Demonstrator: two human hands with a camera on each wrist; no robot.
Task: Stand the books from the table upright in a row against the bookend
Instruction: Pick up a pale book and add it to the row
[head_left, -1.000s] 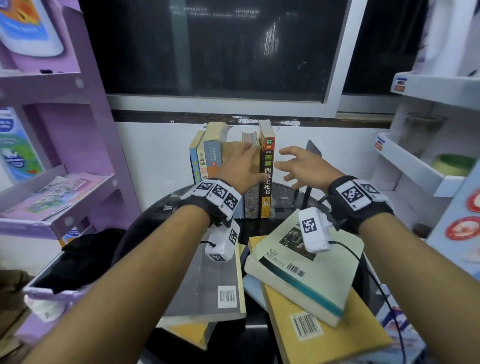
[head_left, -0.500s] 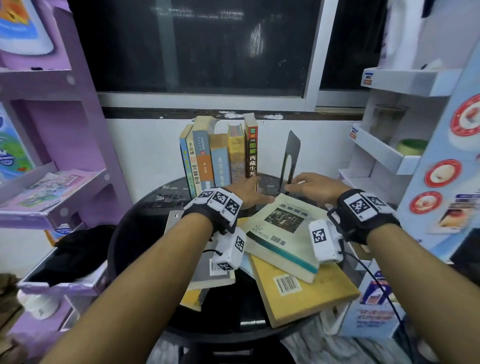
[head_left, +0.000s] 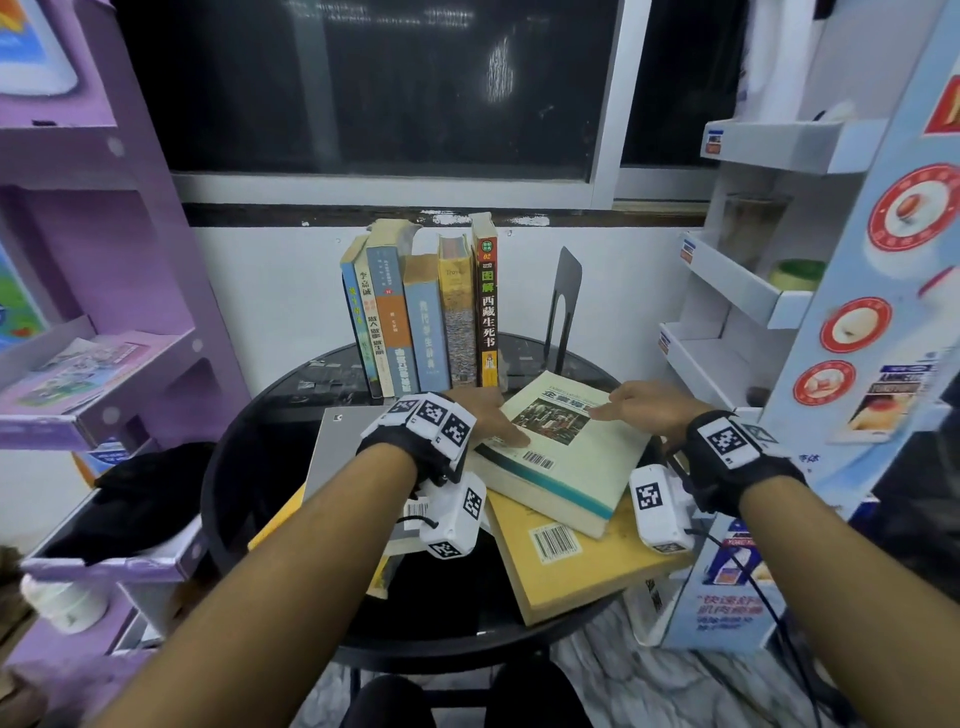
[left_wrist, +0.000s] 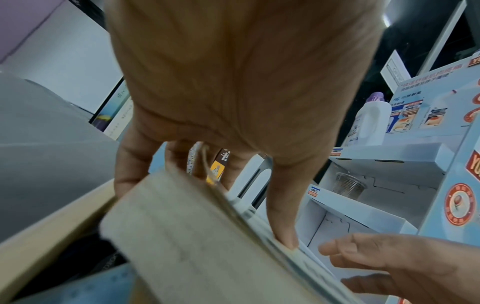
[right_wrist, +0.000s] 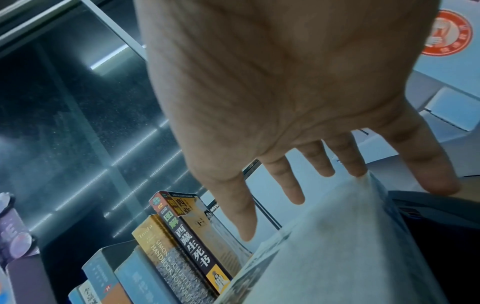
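Note:
Several books (head_left: 426, 317) stand upright in a row at the back of the round black table (head_left: 291, 395). To their right, a gap away, stands the black bookend (head_left: 565, 291). A pale green book (head_left: 576, 467) lies on a yellow book (head_left: 566, 566). My left hand (head_left: 488, 415) grips its left edge, thumb on the cover. In the left wrist view the left hand (left_wrist: 207, 102) has its fingers under the book (left_wrist: 182, 246). My right hand (head_left: 631, 402) touches the far right corner with straight, spread fingers (right_wrist: 293, 185). A grey book (head_left: 337, 452) lies flat at the left.
A purple shelf unit (head_left: 104, 364) stands at the left with a black item (head_left: 140, 493) on a low shelf. White display shelves (head_left: 737, 291) and a blue carton (head_left: 727, 587) stand close on the right. The wall and window are behind the row.
Both hands came down from the upright row onto the pale green book. The left hand has taken hold of its left edge and the right hand now touches its far corner.

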